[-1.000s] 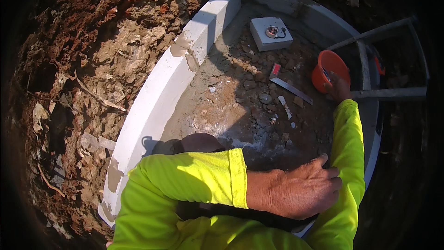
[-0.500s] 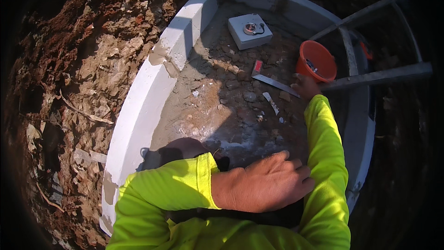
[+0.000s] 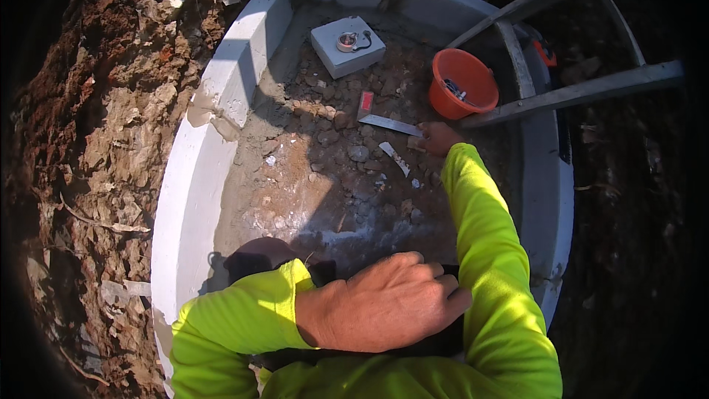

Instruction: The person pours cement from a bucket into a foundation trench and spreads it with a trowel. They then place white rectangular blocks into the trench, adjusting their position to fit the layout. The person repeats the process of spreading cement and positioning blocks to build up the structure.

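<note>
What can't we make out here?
All head view:
- Blade end of the L-shaped square: covered at the right hand; gripped or only touched, unclear.
- Left hand: palm hidden behind its own back; holding anything or not, unclear.
- Contents of the orange bucket: too small and shaded to identify.
- Ladder-like frame: one rail's far end lost in darkness near the top edge.

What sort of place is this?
Probably an outdoor construction site, perhaps inside a dug pit: rough brown earth rises outside a low, pale grey masonry wall, and on the rubble-strewn ground are an orange round bucket and an L-shaped, silver metal square.
</note>
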The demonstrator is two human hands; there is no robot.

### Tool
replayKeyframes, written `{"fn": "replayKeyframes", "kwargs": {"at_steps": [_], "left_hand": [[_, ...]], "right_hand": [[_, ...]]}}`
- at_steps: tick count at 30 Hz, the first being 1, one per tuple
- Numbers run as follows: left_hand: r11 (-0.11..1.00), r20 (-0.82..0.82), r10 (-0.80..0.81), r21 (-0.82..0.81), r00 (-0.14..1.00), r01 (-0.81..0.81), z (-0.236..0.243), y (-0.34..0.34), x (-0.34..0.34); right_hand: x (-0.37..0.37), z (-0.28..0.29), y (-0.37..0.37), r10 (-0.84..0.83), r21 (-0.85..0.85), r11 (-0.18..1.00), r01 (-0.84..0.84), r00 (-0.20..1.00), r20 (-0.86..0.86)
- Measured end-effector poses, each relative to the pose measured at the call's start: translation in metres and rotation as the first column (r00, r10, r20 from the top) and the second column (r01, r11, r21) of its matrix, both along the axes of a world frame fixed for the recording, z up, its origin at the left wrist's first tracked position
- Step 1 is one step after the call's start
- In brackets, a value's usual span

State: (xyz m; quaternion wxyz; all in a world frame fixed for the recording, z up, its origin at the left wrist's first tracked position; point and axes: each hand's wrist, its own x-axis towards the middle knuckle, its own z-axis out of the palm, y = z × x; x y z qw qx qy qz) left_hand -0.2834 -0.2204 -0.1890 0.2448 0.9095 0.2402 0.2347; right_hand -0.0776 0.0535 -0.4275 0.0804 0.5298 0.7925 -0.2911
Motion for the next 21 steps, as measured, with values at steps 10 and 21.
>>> {"fn": "replayKeyframes", "kwargs": {"at_steps": [10, 21], "left_hand": [[0.998, -0.018, 0.033, 0.048, 0.999, -0.032, 0.001, 0.005, -0.003], [0.997, -0.073, 0.058, 0.045, 0.996, -0.055, -0.008, 0.001, -0.002]], "right_hand": [[0.001, -0.012, 0.005, 0.038, 0.012, 0.999, -0.038, 0.999, -0.009], [-0.017, -0.016, 0.006, 0.118, 0.057, 0.992, -0.117, 0.993, -0.012]]}}
